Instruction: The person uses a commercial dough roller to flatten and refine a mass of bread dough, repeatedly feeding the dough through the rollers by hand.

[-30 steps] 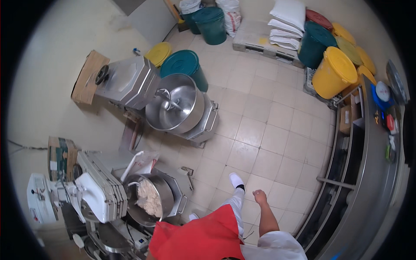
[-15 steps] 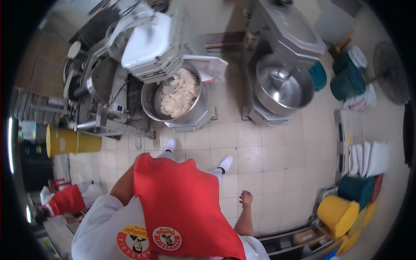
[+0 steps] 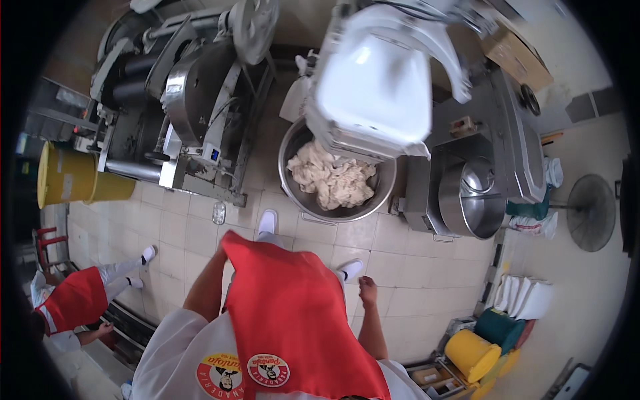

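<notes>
My left forearm (image 3: 208, 283) runs up behind the raised corner of my red apron (image 3: 287, 307), so my left hand is hidden. Out to the right of the apron, above the floor tiles, my right hand (image 3: 367, 292) hangs with its fingers loosely curled in and nothing seen in it. Ahead of me, apart from both hands, a steel mixer bowl (image 3: 385, 190) holds a lumpy mass of pale dough (image 3: 333, 179). The mixer's white-topped head (image 3: 377, 97) covers the back of that bowl.
Right of the dough stands a second mixer with a steel bowl (image 3: 457, 207). A roller machine (image 3: 193, 100) and yellow bins (image 3: 63, 177) are at left. A co-worker in a red apron (image 3: 73, 300) is at lower left. A fan (image 3: 591, 212) and yellow bucket (image 3: 472, 355) are at right.
The view has swung, and the dough mixer now sits more to the right and looks larger. My right hand appears slightly higher and more curled. More of the co-worker shows at left.
</notes>
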`<state>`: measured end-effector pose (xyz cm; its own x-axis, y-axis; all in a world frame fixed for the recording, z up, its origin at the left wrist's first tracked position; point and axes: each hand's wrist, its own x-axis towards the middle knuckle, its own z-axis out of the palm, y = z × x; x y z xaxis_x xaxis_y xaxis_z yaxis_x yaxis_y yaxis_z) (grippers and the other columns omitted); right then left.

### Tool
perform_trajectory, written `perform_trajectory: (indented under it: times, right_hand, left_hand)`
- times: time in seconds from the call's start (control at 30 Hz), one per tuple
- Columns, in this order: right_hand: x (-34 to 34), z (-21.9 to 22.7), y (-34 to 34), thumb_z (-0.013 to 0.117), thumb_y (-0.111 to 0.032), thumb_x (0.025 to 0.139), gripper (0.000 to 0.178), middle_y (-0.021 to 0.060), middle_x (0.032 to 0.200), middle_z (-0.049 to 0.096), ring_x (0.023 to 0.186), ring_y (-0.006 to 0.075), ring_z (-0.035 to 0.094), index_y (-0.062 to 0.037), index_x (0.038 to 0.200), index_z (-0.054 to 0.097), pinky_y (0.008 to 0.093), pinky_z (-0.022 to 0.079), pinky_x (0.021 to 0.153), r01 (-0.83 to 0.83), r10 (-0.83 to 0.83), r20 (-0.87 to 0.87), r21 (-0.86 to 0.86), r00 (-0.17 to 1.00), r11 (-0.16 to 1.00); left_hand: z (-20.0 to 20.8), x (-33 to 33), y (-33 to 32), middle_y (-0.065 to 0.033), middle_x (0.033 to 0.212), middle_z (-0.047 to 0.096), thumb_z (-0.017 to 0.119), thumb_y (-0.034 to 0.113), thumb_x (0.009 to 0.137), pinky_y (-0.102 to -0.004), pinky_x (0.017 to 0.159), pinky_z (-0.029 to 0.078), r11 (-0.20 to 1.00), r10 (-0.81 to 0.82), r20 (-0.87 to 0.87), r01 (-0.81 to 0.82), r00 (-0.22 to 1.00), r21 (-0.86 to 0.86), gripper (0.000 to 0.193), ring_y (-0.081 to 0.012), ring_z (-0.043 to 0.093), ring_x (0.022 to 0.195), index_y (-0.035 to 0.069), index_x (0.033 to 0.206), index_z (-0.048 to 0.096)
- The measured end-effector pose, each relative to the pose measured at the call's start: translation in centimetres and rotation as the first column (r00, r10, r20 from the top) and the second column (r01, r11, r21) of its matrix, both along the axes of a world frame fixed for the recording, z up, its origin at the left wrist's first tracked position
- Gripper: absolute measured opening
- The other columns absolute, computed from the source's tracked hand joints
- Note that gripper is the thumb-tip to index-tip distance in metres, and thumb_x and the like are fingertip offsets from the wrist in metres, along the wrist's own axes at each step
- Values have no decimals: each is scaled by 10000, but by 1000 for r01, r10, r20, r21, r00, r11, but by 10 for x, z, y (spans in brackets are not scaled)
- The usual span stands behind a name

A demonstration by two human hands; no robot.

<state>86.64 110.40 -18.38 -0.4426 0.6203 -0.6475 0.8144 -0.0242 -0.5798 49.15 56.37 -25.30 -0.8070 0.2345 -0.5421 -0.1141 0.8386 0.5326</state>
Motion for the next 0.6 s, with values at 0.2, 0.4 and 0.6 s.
perform_trajectory:
  times: [0.2,0.4,0.6]
  right_hand:
    - [-145,124,-92,712,-308,951,505,251,1204,708,1105,353,696,42,1307,639,420,546,965,-439,443,61,307,894,844]
    - [-259,164,-103,692,-220,981,539,175,1191,698,1074,260,686,84,1398,540,370,560,907,-9,-4,-118,-104,993,995]
    - [-343,109,-103,748,-188,940,671,145,1270,673,1035,186,651,115,1456,444,305,524,861,355,-442,-252,-325,861,876]
  left_hand:
    - [-25,-123,-9,-77,895,712,633,234,1007,-292,693,540,730,523,331,-613,785,301,261,-123,668,781,50,1180,698]
    - [51,-203,120,-48,952,701,658,219,1031,-266,687,556,347,535,450,-671,715,655,205,-134,668,768,70,1169,681]
    - [78,-156,247,-89,1048,706,675,154,995,-277,825,570,587,358,216,-399,908,704,230,-181,713,942,13,1172,633]
